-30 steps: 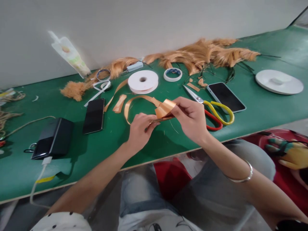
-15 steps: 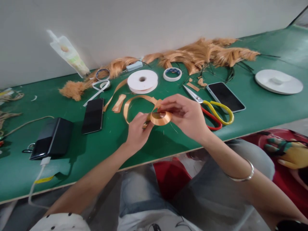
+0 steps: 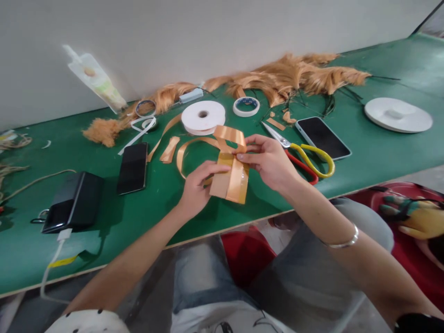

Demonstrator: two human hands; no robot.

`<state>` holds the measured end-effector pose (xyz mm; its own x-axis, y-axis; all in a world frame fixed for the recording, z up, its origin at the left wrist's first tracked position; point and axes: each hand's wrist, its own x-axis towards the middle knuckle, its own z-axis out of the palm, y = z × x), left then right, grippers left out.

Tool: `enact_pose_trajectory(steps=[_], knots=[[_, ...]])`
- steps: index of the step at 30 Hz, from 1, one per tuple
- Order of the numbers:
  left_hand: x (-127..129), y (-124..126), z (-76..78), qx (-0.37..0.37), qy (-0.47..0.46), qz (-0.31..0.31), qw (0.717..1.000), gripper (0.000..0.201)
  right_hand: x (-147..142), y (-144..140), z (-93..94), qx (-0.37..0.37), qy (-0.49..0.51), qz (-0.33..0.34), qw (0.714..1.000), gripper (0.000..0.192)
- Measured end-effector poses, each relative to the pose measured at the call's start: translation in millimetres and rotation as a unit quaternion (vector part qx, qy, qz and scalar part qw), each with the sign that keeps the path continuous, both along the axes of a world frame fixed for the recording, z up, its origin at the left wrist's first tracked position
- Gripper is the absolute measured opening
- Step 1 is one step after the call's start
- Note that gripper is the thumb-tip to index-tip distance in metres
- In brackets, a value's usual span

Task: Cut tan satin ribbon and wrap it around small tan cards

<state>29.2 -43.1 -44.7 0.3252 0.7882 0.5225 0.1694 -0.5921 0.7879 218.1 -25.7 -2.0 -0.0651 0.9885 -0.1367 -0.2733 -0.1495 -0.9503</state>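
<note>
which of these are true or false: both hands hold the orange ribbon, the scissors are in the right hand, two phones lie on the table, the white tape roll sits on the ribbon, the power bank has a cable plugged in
1. Both hands hold the orange ribbon. True: the left hand and the right hand pinch the folded orange ribbon above the green table.
2. The scissors are in the right hand. False: the scissors lie on the table just beyond that hand.
3. Two phones lie on the table. True: one dark phone to the left, another phone to the right.
4. The big white tape roll sits on the ribbon in the hands. False: the white tape roll rests on the table behind it.
5. The power bank has a cable plugged in. True: a white cable leaves the black power bank.
</note>
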Motion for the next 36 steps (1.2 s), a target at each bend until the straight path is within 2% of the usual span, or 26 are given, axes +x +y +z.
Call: enact_pose_trajectory(steps=[5, 8, 11, 13, 15, 21, 24, 29, 36], knots=[[2, 2, 1.8, 0.085, 0.048, 0.093, 0.991, 0.013, -6, -2, -5.3, 0.016, -0.024, 0.0, 1.0, 0.025], [2, 1, 3.5, 0.098, 0.045, 0.093, 0.99, 0.012, -9, -2, -9.5, 0.044, -0.068, 0.001, 0.997, 0.021], [3, -1, 5.6, 0.051, 0.052, 0.037, 0.997, 0.015, -10, -3, -11.4, 0.06, -0.108, 0.019, 0.992, 0.016], [3, -3, 6.0, 0.007, 0.058, 0.024, 0.998, 0.017, -10, -4, -10.3, 0.065, -0.118, 0.028, 0.991, 0.015], [4, -3, 5.2, -0.021, 0.07, 0.034, 0.997, 0.017, -9, -5, -7.8, 0.066, -0.112, 0.032, 0.991, 0.017], [5, 2, 2.8, -0.03, 0.088, 0.063, 0.994, 0.009, -6, -7, 3.1, 0.097, -0.11, 0.021, 0.989, 0.024], [6, 3, 1.1, -0.072, 0.075, 0.069, 0.992, 0.009, -4, -8, 7.5, 0.118, -0.106, 0.023, 0.987, 0.023], [7, 1, -3.6, -0.146, 0.049, 0.057, 0.987, 0.02, 1, -7, 10.7, 0.138, -0.132, 0.024, 0.981, 0.021], [9, 0, -0.3, -0.146, 0.037, 0.084, 0.985, 0.02, 1, -8, 13.0, 0.161, -0.195, 0.04, 0.967, 0.013]])
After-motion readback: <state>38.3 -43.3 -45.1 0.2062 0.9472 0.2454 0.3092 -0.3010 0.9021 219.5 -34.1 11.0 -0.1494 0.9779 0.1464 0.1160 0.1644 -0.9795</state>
